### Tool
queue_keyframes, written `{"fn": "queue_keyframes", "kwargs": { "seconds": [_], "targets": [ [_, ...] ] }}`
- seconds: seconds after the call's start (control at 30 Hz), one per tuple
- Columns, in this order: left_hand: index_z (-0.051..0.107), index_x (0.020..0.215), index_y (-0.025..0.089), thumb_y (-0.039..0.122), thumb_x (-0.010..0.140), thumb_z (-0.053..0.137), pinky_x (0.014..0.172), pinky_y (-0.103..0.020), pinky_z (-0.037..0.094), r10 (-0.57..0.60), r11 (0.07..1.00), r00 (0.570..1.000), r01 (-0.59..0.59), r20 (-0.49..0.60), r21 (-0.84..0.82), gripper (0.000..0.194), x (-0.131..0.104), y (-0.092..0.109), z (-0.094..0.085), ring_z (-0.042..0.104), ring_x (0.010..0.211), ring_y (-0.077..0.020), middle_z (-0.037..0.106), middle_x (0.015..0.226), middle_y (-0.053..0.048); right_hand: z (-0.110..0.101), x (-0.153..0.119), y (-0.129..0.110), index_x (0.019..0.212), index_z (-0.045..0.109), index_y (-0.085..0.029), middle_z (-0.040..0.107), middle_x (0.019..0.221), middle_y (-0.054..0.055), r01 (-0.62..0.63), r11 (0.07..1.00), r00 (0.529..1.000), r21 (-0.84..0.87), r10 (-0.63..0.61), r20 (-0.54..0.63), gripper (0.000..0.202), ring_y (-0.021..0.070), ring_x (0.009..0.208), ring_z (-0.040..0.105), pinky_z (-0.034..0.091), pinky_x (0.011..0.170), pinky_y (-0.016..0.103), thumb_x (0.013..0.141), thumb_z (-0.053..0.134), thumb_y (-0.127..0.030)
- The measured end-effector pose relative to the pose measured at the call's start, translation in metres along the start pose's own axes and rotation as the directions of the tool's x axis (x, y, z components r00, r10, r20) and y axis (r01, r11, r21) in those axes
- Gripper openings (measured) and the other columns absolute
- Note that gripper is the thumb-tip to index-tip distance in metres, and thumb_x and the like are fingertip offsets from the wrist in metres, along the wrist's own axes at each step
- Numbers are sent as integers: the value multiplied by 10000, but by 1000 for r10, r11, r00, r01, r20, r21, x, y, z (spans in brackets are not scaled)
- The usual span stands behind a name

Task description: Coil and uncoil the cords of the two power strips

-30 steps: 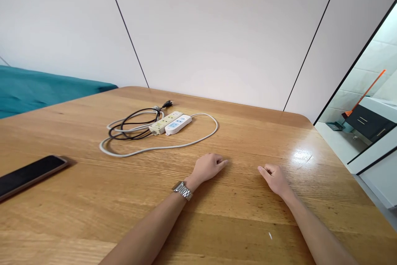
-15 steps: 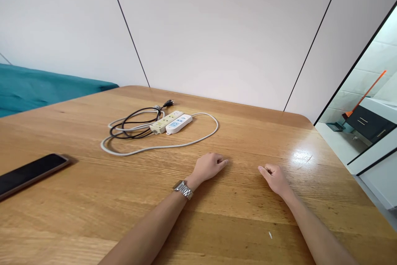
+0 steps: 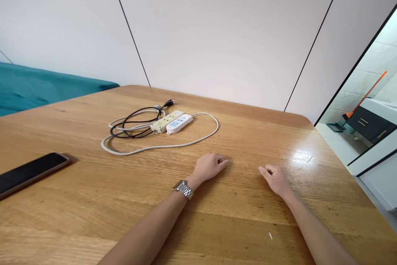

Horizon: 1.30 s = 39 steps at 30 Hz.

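Both my hands rest on the wooden table [image 3: 242, 207], curled into loose fists and apart from each other. My left hand [image 3: 208, 166], with a metal-banded watch [image 3: 184, 189] on its wrist, is nearest to the power strips. My right hand [image 3: 274, 177] lies to its right, thumb pointing left. Neither hand shows anything in it. Beyond the left hand, a white power strip [image 3: 179, 124] lies alongside a yellowed power strip [image 3: 166, 122]. A white cable [image 3: 161, 146] loops around them, and a black cable [image 3: 124, 126] is coiled at their left, ending in a black plug [image 3: 169, 103].
A dark-screened phone [image 3: 34, 172] lies at the table's left. A small white scrap [image 3: 270, 235] is near the front. Behind the table stands a white panelled wall [image 3: 217, 37], with a teal seat [image 3: 46, 85] at left. An orange broom [image 3: 366, 95] shows through the doorway at right.
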State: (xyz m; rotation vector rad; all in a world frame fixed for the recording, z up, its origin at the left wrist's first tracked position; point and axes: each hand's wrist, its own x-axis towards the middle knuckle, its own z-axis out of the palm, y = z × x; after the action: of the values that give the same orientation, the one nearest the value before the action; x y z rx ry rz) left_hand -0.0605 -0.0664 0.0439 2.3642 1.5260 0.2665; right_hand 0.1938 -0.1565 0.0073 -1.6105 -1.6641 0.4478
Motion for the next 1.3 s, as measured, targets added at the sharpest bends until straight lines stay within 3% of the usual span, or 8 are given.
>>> {"fn": "queue_keyframes", "kwargs": {
  "seconds": [0.5, 1.3],
  "targets": [
    [471, 589, 189, 446, 885, 452, 545, -274, 215, 0, 1000, 1000, 0, -2, -5, 393, 1, -1, 0, 497, 604, -148, 554, 621, -12, 0, 0, 0, 544, 237, -221, 263, 520, -52, -33, 999, 999, 5, 33, 15, 472, 96, 497, 277, 210, 504, 255, 843, 459, -511],
    [501, 590, 190, 451, 884, 467, 548, -272, 216, 0, 1000, 1000, 0, -11, 5, 395, 1, -3, 3, 517, 616, -153, 569, 630, -15, 1, 1, 2, 533, 239, -222, 276, 505, -54, 17, 1000, 1000, 2, -17, -14, 471, 94, 493, 278, 221, 491, 251, 848, 469, -486]
  ]
}}
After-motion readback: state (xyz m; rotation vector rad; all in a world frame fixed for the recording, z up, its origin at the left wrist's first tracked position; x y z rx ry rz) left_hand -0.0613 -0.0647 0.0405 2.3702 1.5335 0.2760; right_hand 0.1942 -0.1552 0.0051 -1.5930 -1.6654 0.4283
